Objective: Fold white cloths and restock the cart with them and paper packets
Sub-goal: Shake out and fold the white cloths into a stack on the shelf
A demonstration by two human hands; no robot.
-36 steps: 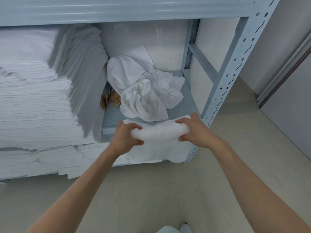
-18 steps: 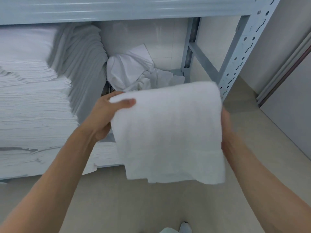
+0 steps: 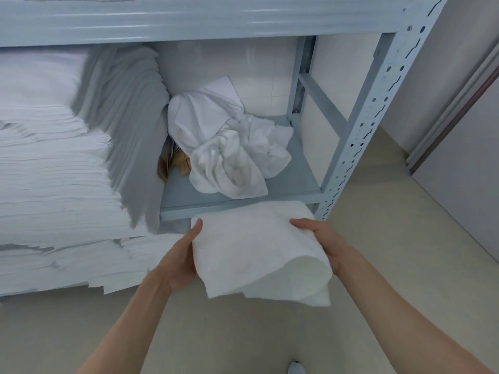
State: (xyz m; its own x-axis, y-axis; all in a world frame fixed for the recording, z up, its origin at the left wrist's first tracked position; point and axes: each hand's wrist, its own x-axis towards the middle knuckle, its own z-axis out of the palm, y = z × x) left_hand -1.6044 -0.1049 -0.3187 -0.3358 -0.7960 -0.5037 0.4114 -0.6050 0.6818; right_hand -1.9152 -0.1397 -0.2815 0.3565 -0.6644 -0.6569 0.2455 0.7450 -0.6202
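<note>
A folded white cloth [image 3: 256, 249] hangs in the air just in front of the shelf's front edge, its near fold bulging toward me. My left hand [image 3: 183, 255] holds its left side with the thumb on top. My right hand [image 3: 321, 238] grips its right side, fingers over the top. On the grey-blue shelf [image 3: 291, 184] behind lies a crumpled heap of white cloths [image 3: 229, 147]. Brown paper packets [image 3: 178, 163] peek out at the heap's left edge, mostly hidden.
A tall stack of folded white linens [image 3: 54, 157] fills the shelf's left part. The perforated metal upright [image 3: 364, 125] stands at the right front corner. Beige floor [image 3: 378, 265] lies below, and a grey door or panel [image 3: 464, 171] is at the right.
The cloth was bunched at the shelf edge, then lifted and spread wide. Now it is folded over and held lower, near the shelf's front edge, with both hands at its sides.
</note>
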